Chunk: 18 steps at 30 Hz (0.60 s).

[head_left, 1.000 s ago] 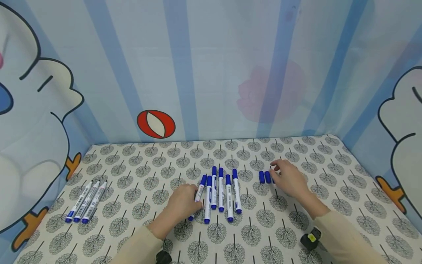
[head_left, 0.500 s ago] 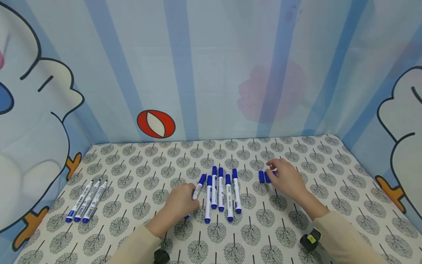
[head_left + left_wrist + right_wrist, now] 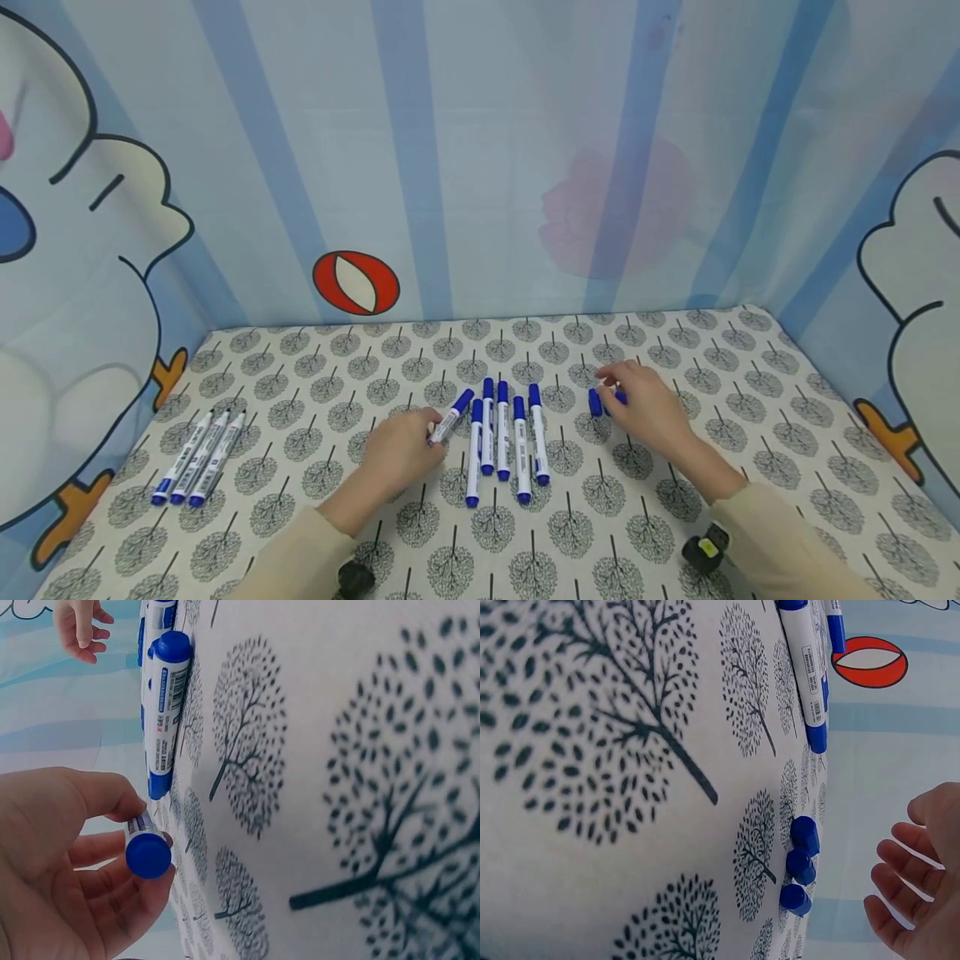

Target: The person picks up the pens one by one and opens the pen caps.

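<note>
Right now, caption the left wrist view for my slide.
Left hand grips a blue-capped marker beside markers lying on tree-print cloth.

We lose the held marker's (image 3: 451,417) lower barrel inside the left hand (image 3: 399,454); the right hand (image 3: 648,408) covers part of the loose caps (image 3: 596,402).

Head camera looks forward and down over the whole tree-print tablecloth (image 3: 675,500), while both wrist cameras skim it closely from opposite sides, each sharing the central row of blue-capped markers (image 3: 510,433) with the head view.
</note>
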{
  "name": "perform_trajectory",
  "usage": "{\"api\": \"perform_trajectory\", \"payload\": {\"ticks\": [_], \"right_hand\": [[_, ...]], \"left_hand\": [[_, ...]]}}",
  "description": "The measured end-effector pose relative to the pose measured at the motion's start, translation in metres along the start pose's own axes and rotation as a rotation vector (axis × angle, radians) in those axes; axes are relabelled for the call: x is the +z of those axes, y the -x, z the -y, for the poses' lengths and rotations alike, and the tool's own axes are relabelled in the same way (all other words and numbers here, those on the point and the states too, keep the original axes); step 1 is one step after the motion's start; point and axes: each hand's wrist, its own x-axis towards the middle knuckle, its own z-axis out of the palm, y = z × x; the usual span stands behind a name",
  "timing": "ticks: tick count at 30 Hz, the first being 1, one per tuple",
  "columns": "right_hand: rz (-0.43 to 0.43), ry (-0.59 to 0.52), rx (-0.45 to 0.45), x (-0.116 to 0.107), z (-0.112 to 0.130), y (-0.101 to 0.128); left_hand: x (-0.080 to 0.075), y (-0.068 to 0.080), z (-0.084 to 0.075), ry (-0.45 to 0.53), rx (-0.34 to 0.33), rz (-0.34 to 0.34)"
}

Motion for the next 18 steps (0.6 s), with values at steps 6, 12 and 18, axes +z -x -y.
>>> {"api": "perform_trajectory", "payload": {"ticks": [6,12,18], "right_hand": [[-0.035,0.005,-0.082,0.003,0.002,0.0],[-0.063,0.002,-0.18,0.004,0.008,0.0],[-0.057,-0.005,-0.218,0.005,0.016,-0.001]], "left_hand": [[-0.006,-0.001,0.001,-0.01,0.05,-0.029],[-0.013,-0.001,0.001,-0.029,0.101,-0.05],[-0.018,-0.004,-0.002,-0.042,0.151,-0.083]]}}
